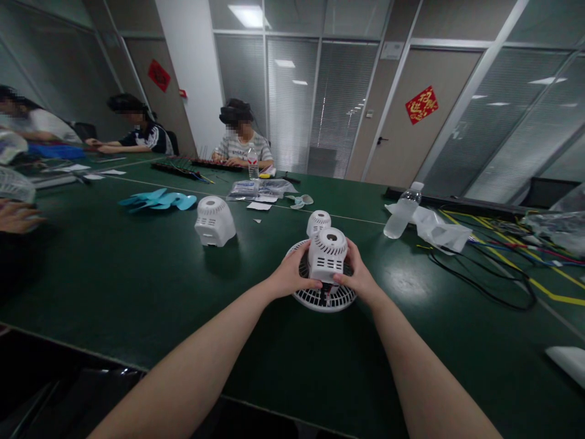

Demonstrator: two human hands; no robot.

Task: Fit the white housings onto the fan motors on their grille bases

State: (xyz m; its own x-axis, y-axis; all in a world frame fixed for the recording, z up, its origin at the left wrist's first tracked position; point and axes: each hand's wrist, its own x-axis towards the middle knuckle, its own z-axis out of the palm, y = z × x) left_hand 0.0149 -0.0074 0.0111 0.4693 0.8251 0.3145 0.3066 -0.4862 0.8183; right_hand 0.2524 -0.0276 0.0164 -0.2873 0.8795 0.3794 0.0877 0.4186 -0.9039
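Between my two hands is a white plastic fan motor cover with slotted vents and a round hole in its top. My left hand grips its left side, thumb along the lower front edge. On the right side, my right hand has its fingers round the cover and its thumb at the front. Beneath it lies a round white fan grille on the green table, with dark parts showing at its middle. Just behind stands a smaller-looking white cover. Another white motor cover stands to the left.
Blue fan blades lie at the left. A water bottle stands at the right beside a crumpled white bag and black cable. Plastic packets lie farther back. Several people sit around the green table.
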